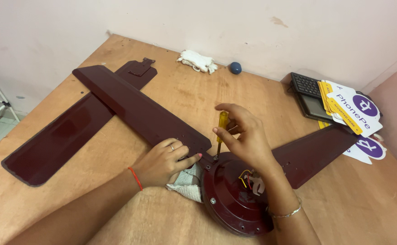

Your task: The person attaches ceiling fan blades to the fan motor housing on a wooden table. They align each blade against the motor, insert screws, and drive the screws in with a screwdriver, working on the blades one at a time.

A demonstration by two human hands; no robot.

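A small repair workshop or shop back room; a bare plywood desk [117, 213] against plain pinkish walls [207, 27]; dismantled ceiling fan [235, 195]; payment placards [350, 111].

Loose blade [67, 131] lies left of motor [235, 195] (cloth [187, 179] between).

Glossy maroon metal on the blades [139, 111] and the motor [235, 199]. The table [357, 199] is matt, rough plywood. Clear yellow plastic handle on the screwdriver [222, 123]; the rag [187, 181] is coarse white cloth.
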